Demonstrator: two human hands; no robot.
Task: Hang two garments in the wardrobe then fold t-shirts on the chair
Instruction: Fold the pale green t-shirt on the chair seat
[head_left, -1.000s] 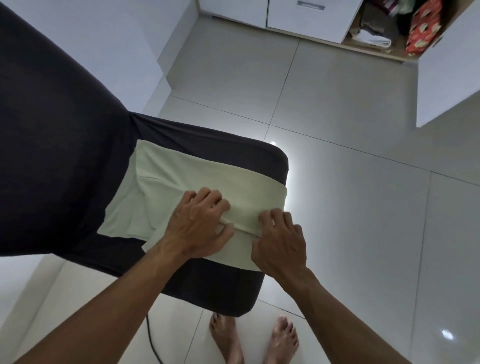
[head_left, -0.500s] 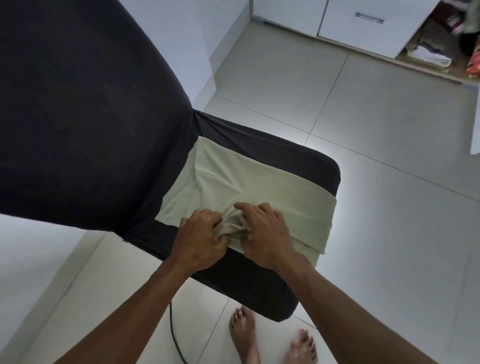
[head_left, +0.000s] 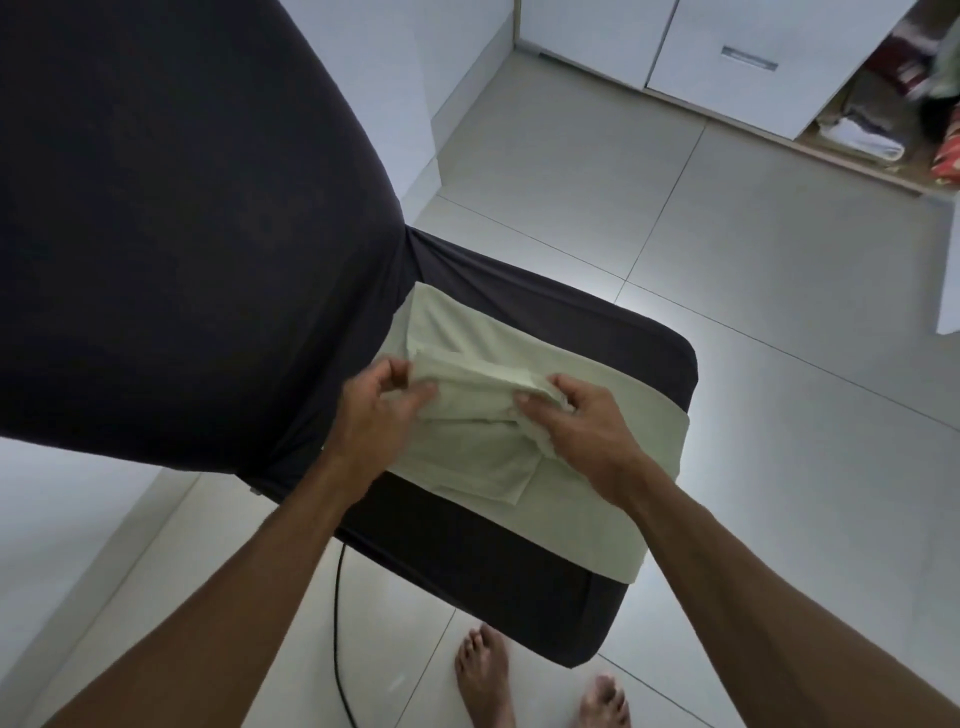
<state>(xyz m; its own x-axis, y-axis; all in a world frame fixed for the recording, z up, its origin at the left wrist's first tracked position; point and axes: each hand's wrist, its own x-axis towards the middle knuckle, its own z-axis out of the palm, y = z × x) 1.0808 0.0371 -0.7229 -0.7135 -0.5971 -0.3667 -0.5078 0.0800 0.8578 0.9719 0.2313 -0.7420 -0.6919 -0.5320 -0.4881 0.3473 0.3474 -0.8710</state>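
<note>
A black cable (head_left: 338, 613) runs across the pale tiled floor (head_left: 753, 415) under the near edge of the seat, and 2 bare feet (head_left: 540, 680) stand on the tiles just beside it. At the top right, a white drawer front (head_left: 737, 67) with a metal handle (head_left: 749, 57) sits next to an open compartment holding folded white cloth (head_left: 857, 136), some darker folded fabric (head_left: 870, 109) behind it and a red patterned item (head_left: 946, 158) at the frame's edge.

My two forearms bare to the elbow — no sleeves, no watch, no rings that I can see, left hand (head_left: 376, 415) and right hand (head_left: 582, 423) ungloved, feet (head_left: 485, 675) bare — no shoes or socks
</note>
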